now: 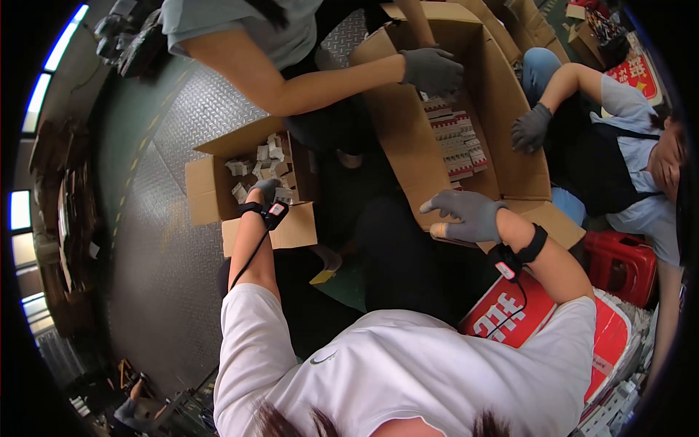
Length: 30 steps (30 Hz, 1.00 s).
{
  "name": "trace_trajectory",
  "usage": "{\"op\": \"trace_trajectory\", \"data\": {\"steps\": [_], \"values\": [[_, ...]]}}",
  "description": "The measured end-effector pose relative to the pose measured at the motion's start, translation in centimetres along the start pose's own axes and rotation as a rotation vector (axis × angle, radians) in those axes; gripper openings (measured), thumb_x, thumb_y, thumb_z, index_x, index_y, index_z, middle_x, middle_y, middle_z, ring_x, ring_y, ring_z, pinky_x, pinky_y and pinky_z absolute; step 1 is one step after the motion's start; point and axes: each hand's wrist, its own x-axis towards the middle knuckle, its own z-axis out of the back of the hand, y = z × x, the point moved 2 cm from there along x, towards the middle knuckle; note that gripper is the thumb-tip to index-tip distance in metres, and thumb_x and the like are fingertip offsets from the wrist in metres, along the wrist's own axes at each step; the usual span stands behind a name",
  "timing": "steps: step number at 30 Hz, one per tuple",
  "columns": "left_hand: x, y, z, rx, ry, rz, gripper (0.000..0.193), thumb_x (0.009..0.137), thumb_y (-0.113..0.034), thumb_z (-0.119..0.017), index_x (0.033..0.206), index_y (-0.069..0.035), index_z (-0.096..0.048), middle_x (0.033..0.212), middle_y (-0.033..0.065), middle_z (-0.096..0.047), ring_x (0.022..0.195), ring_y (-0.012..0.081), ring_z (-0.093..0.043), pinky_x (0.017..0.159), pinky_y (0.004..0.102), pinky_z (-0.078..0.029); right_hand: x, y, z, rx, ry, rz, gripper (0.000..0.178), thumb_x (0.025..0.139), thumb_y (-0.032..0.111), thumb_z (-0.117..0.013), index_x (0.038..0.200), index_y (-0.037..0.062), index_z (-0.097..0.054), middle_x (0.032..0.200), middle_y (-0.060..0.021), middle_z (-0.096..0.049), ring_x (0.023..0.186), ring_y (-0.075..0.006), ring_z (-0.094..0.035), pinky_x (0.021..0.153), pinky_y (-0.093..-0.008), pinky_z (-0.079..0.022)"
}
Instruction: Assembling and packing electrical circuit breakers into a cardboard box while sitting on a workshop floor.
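Observation:
My left hand (267, 189), in a grey glove, reaches into a small open cardboard box (205, 191) on the left. Small white cartons (271, 154) lie jumbled inside it, some close to my fingers. Whether those fingers hold a carton is hidden. By the near edge of a large open cardboard box (408, 156), my right hand (466, 216) is held with its gloved fingers stretched out and nothing in them. Rows of small white and red cartons (455, 146) line the bottom of that large box.
A co-worker's gloved hand (432, 71) is over the large box from the far side. Another person's gloved hand (531, 129) touches its right wall. Near my right elbow are a red sign-like panel (510, 309) and a red plastic stool (619, 268). Metal tread plate (167, 269) covers the floor at left.

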Motion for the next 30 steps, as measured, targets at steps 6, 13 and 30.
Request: {"op": "trace_trajectory", "data": {"steps": [6,13,30], "values": [[6.8,3.8,-3.5,-0.112,-0.084,-0.080,0.047,0.088,-0.034,-0.063,0.118,0.002,-0.067,0.116,0.0174,-0.071,0.104,0.0292,-0.068,0.087,0.0402,-0.052,-2.2,-4.5,3.5,-0.005,-0.012,-0.263,0.056,0.093,0.042,-0.059,0.135,0.0057,-0.059,0.125,-0.0192,-0.065,0.113,-0.0315,-0.063,0.100,-0.0390,-0.047],[-1.5,-3.3,-1.7,-0.096,-0.007,-0.113,0.050,0.085,-0.035,-0.063,0.125,-0.005,-0.067,0.105,0.0141,-0.073,0.095,0.0274,-0.069,0.085,0.0387,-0.053,0.2,-14.9,8.7,-0.196,-0.029,-0.505,0.055,0.090,0.043,-0.063,0.127,0.0031,-0.065,0.126,-0.0180,-0.067,0.118,-0.0323,-0.063,0.098,-0.0393,-0.048],[-29.5,-18.8,-1.2,0.307,-0.113,-0.671,0.043,0.093,-0.039,-0.059,0.125,-0.011,-0.064,0.115,0.0150,-0.069,0.106,0.0356,-0.066,0.092,0.0433,-0.050,13.3,-28.4,-9.4,-0.132,0.465,-0.583,0.066,0.084,0.039,-0.074,0.138,0.0066,-0.058,0.134,-0.0143,-0.061,0.117,-0.0297,-0.061,0.098,-0.0440,-0.049]]}}
